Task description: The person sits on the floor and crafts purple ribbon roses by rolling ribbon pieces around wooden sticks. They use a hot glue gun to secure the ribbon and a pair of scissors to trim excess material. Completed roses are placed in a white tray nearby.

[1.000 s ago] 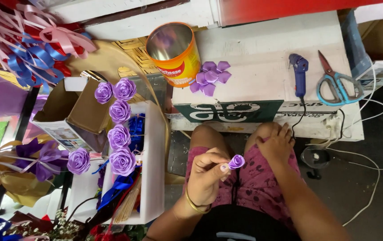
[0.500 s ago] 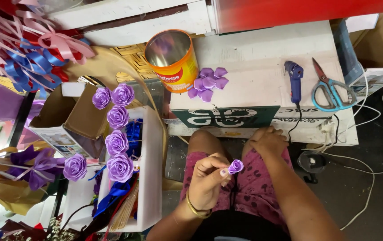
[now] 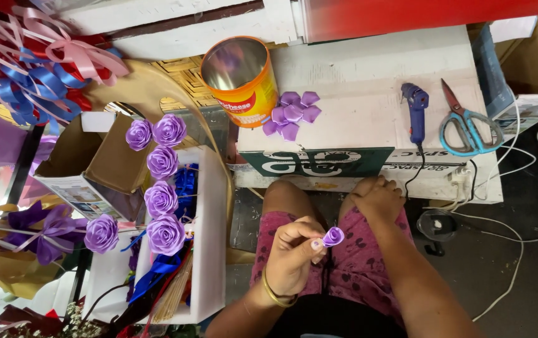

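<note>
My left hand (image 3: 294,253) pinches a small purple ribbon rosebud (image 3: 333,236) between thumb and fingers, held over my lap. My right hand (image 3: 378,197) rests fingers-down on my right knee, holding nothing. On the white board (image 3: 369,106) in front of me lie a cluster of loose purple ribbon petals (image 3: 292,114), a blue glue gun (image 3: 415,111) and blue-handled scissors (image 3: 466,128). An open orange tin can (image 3: 241,78) stands at the board's left corner.
Several finished purple ribbon roses (image 3: 161,188) lie in a row on a white box (image 3: 212,250) to my left. Pink, red and blue ribbon bows (image 3: 37,62) pile at the upper left. Cardboard boxes (image 3: 87,166) and white cables (image 3: 507,231) surround the spot.
My left hand has turned the rosebud slightly and shifted a little right. My right hand stays on the knee. The view has drifted slightly.
</note>
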